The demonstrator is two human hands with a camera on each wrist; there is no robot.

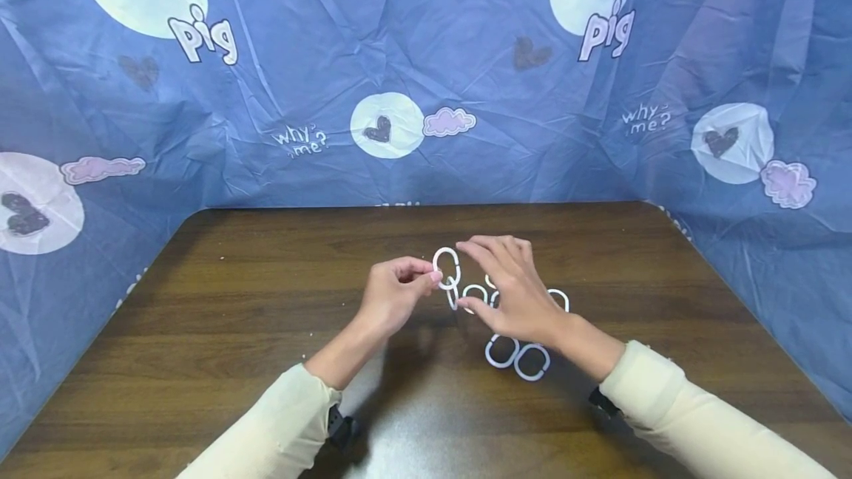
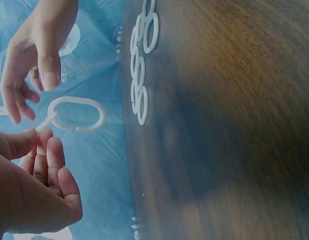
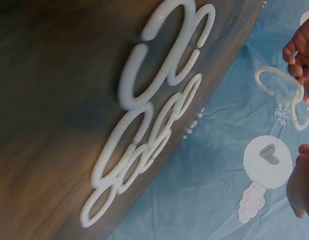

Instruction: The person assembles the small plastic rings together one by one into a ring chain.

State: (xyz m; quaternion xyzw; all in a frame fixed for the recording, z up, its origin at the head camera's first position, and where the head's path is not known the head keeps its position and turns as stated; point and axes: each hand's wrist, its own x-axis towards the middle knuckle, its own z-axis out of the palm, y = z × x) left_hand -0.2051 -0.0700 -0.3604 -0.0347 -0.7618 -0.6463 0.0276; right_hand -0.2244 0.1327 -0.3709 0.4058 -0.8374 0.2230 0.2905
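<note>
My left hand (image 1: 393,290) pinches one white plastic C-shaped link (image 1: 447,249) between thumb and fingers, holding it above the table. A second white link (image 1: 455,299) hangs from the first, hooked through it; in the left wrist view this hanging link (image 2: 77,99) shows a small gap in its side. My right hand (image 1: 515,290) hovers just to the right, thumb and fingers spread apart around no object. Its fingertips are close beside the two joined links. In the right wrist view, the right hand (image 3: 302,182) shows only in part at the edge.
Several loose white links (image 1: 532,378) lie on the brown wooden table (image 1: 233,331), beneath and around the right hand, which hides some of them. A blue patterned cloth (image 1: 426,43) hangs behind the table and along both sides.
</note>
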